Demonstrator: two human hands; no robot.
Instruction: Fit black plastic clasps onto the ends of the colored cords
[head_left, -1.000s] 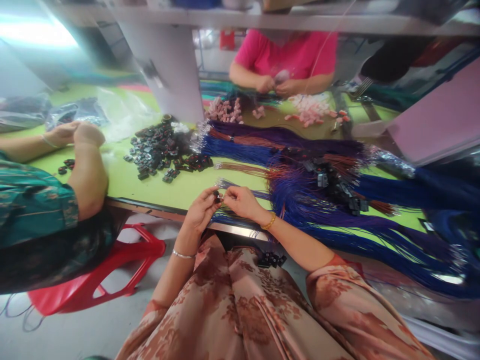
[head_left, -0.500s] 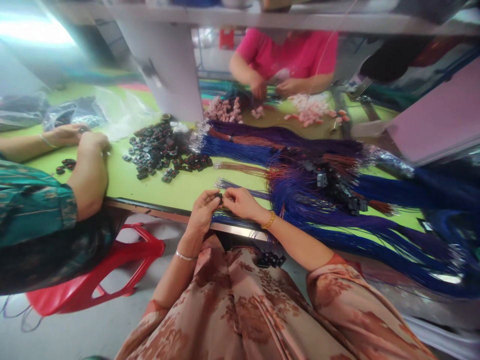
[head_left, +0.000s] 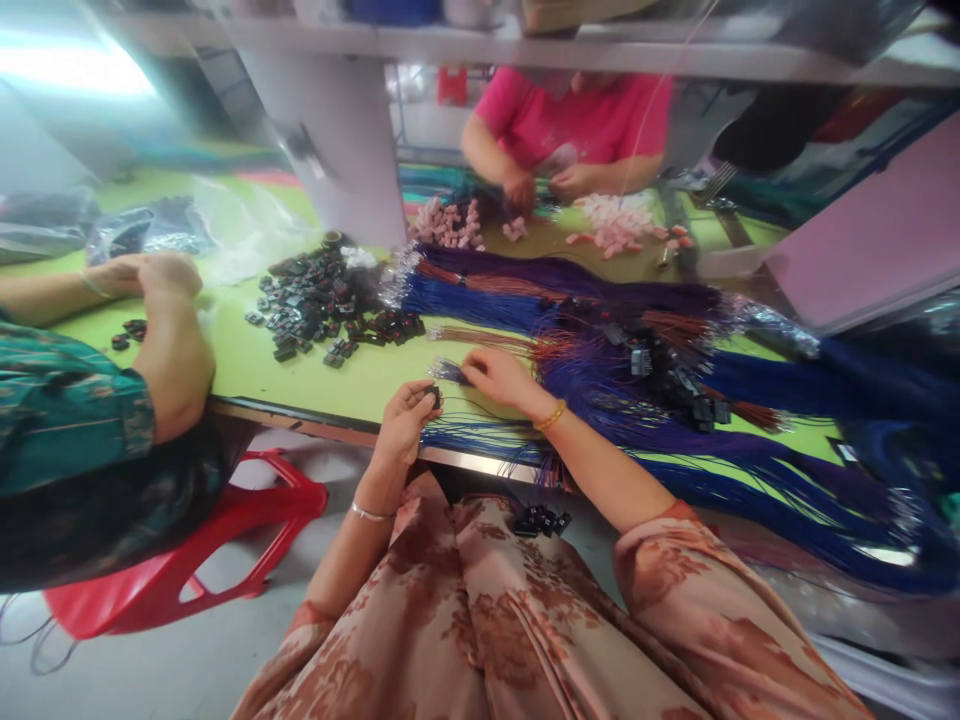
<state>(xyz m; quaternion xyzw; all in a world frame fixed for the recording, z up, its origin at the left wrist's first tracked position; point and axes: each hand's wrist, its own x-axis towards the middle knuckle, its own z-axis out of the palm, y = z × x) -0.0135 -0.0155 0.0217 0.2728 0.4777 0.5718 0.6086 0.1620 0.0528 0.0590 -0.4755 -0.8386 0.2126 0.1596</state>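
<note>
My left hand (head_left: 405, 420) pinches a small black plastic connector (head_left: 434, 397) near the table's front edge. Farther right, my right hand (head_left: 502, 380) has its thumb and fingers closed at a thin bundle of dark purple wires (head_left: 448, 371) with shiny metal terminals on the left ends. How many wires the fingertips grip cannot be made out. Just beyond lies a bundle of brown wires (head_left: 480, 337). Blue wires (head_left: 480, 432) run along the front edge below both hands. A heap of black connectors (head_left: 322, 295) lies on the table to the left.
Large bundles of blue wire (head_left: 472, 303) cover the right side. Several black connectors (head_left: 541, 520) hang or lie by my lap. A co-worker's arms (head_left: 169, 310) are at the left, above a red stool (head_left: 187, 550). Across the table, a person in pink (head_left: 574, 125) handles pieces near pale pink connectors (head_left: 611, 220).
My right hand has moved away from the connector, up and right onto the purple wire bundle. My left hand stays in place with the connector.
</note>
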